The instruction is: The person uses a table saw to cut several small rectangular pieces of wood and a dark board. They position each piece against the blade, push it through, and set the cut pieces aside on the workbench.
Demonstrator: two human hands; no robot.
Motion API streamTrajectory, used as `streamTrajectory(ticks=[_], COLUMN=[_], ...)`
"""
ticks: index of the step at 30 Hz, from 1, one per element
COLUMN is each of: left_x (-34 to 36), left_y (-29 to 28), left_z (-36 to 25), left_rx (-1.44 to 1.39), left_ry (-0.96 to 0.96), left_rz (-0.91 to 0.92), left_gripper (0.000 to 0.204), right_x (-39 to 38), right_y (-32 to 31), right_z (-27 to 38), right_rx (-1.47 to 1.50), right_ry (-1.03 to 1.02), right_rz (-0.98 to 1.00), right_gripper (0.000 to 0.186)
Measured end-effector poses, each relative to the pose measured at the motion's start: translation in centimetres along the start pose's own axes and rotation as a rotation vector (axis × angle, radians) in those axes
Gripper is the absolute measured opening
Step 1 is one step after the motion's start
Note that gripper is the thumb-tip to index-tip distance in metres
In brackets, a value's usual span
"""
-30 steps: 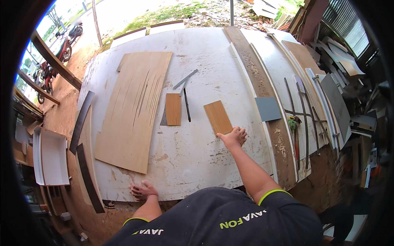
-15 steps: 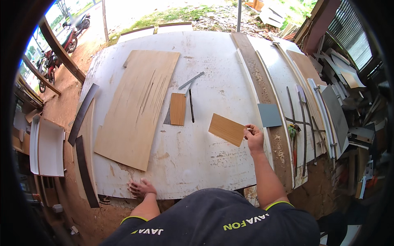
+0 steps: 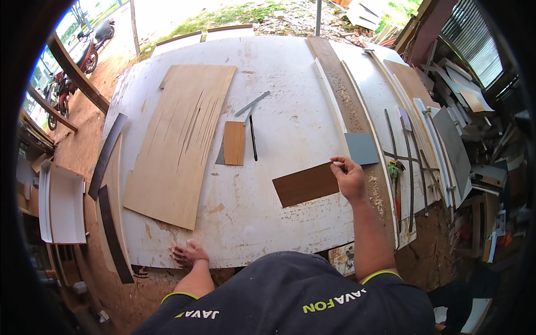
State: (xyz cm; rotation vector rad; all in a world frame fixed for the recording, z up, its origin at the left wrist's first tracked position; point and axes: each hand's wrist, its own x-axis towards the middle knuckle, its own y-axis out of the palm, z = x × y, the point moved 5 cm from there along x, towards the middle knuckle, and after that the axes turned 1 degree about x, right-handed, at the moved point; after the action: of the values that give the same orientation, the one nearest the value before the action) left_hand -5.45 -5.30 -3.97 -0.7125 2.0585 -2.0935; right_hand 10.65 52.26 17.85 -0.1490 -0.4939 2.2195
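Tabletop [image 3: 251, 226], brown panel [image 3: 304, 185] (perhaps raised) left of hand [image 3: 352, 180].

Daylight glares beyond the tabletop [image 3: 262, 223]; lower right lies dim; outer edges bow.

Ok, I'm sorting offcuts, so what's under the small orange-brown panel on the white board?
A dark grey piece peeks out left of the orange-brown panel; whatever else lies beneath is covered.

held panel [image 3: 306, 185] seen dark brown | small panel [image 3: 235, 144] seen orange-brown, grain-striped | square panel [image 3: 362, 148] seen grey-blue | large sheet [image 3: 173, 145] seen pale tan, dark-streaked | tabletop [image 3: 262, 226] seen white, brown-stained
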Motion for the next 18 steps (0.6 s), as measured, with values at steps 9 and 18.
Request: streamTrajectory(ticks=[9,18], left_x=[0.0,0.1], left_y=[-0.1,0.5], left_z=[0.0,0.2], left_rx=[-0.014,0.011], left_ry=[0.027,0.023], left_rz=[-0.023,-0.051], left_gripper=[0.068,0.068], right_x=[-4.5,-5.0], right_y=[4.4,6.5], right_z=[-8.9,-12.2], right_rx=[-0.753,-0.743], right_ry=[0.444,0.644], right_rz=[0.07,0.064], right_gripper=[0.078,0.099])
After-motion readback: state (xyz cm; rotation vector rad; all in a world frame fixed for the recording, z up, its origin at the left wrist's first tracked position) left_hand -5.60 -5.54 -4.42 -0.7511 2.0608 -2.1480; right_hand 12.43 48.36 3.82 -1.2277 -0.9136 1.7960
